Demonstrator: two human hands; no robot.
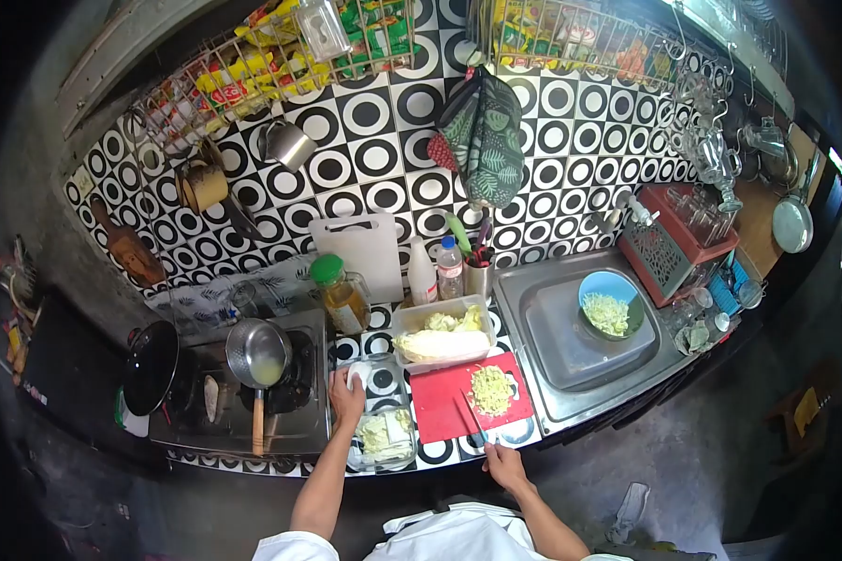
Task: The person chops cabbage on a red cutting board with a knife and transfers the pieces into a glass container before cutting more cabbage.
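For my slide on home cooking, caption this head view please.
Left hand on a white object beside the stove; right hand holds a knife over a red cutting board with chopped cabbage.

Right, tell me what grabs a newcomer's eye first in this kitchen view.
The black-and-white circle tiles cover the back wall and counter and dominate the view. In front, the red cutting board holds a pile of chopped cabbage, with the right hand at its near edge holding a knife. The left hand rests beside a glass dish, right of the stove.
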